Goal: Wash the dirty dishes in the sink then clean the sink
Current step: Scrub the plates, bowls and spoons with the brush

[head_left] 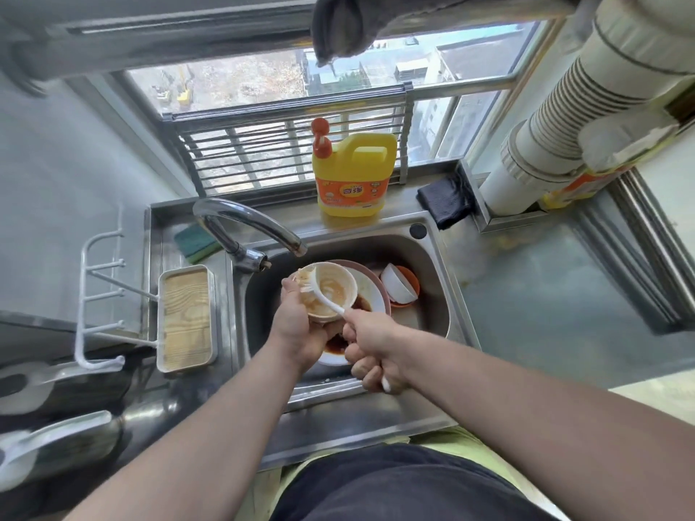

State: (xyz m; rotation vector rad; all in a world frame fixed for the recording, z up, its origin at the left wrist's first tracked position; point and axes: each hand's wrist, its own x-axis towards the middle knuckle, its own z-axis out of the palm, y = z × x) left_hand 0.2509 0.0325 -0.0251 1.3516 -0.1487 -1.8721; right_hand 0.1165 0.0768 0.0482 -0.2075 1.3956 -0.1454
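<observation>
Over the steel sink (438, 280), my left hand (301, 325) grips a dirty white bowl (333, 287) smeared with brown sauce, tilted toward me. My right hand (376, 351) holds the handle of a white dish brush (323, 295), whose bristled head lies against the bowl's left rim. Beneath the bowl sits a sauce-stained plate (370, 295) on a pink plate. A white bowl (398, 287) rests in an orange bowl (411, 280) at the sink's right. The faucet (248, 223) arches over the sink, and no water runs from it.
A yellow detergent bottle (353, 174) with a red pump stands behind the sink. A green-yellow sponge (197, 242) lies left of the faucet, a dark cloth (445, 201) at the back right. A wood-bottomed tray (186, 317) sits left of the sink, steel counter (564, 295) to the right.
</observation>
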